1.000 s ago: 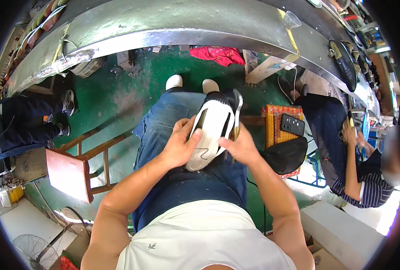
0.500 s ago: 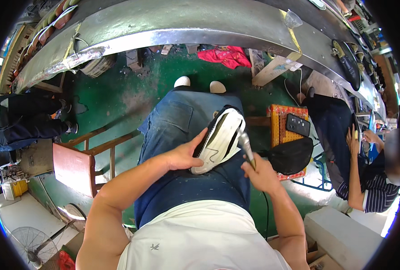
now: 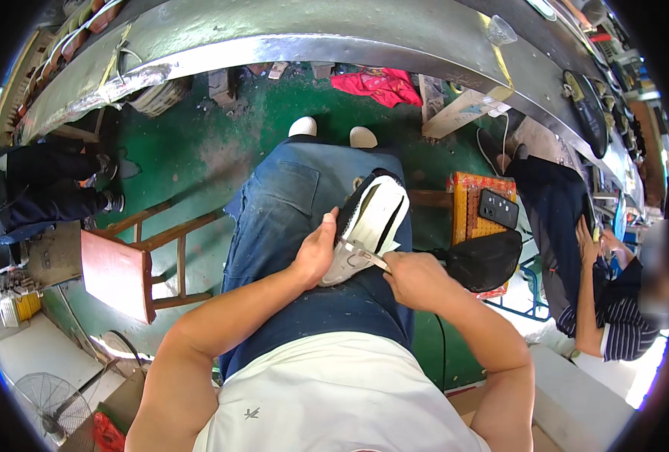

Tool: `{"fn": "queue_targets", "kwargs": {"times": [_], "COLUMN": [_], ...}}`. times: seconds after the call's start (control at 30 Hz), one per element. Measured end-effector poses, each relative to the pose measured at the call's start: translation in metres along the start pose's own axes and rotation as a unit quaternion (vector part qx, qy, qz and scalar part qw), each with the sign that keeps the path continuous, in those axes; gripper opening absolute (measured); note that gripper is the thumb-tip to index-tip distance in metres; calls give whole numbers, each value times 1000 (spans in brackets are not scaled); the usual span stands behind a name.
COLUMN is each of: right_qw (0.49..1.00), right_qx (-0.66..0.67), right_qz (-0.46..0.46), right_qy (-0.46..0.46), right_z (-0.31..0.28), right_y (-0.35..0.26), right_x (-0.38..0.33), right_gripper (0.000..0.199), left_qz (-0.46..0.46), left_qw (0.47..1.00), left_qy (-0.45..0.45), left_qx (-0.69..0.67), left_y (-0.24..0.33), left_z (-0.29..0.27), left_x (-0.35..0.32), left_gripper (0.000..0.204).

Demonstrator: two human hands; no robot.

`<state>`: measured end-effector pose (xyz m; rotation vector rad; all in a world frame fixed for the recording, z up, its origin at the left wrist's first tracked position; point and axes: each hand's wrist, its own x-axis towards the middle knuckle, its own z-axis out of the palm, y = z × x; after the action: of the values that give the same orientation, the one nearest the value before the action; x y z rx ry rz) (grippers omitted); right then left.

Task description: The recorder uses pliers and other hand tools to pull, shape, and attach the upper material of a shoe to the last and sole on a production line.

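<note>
Shoe [image 3: 370, 226] on lap, long axis running up-right away from body. Left hand [image 3: 315, 252] gripping its near-left edge; right hand [image 3: 413, 279] closed on thin metal tool [image 3: 364, 252] laid across near end.

You're working in bright, even daylight — the colours of the green floor [image 3: 214, 143] read saturated and clear. The curved metal worktop [image 3: 312, 34] throws pale glare along its edge, and the lower right corner is blown out to white. Your lap sits sharp at centre — toward the rim straight edges bow hard, detail smears, and a black fisheye border closes the corners.
</note>
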<state>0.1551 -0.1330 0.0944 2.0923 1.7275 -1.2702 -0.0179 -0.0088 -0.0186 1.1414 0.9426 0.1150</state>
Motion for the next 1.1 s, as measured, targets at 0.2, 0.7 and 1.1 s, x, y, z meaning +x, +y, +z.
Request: {"fn": "queue_targets", "kwargs": {"times": [0.2,0.7,1.1], "right_qw": [981,966,956], "right_qx": [61,133,101], "right_qz": [-78,51,27], "right_qy": [169,217,275], "right_z": [29,58,37], "right_y": [17,66,63], "right_x": [-7,-3,34], "right_gripper": [28,25,40], "left_qz": [101,360,162], "left_qw": [968,793,740], "left_qy": [84,-87,-212], "left_qx": [214,484,618], "left_y": [-10,12,67], "left_z": [-2,-11,-4], "left_x": [10,11,5], "left_gripper": [56,58,67]}}
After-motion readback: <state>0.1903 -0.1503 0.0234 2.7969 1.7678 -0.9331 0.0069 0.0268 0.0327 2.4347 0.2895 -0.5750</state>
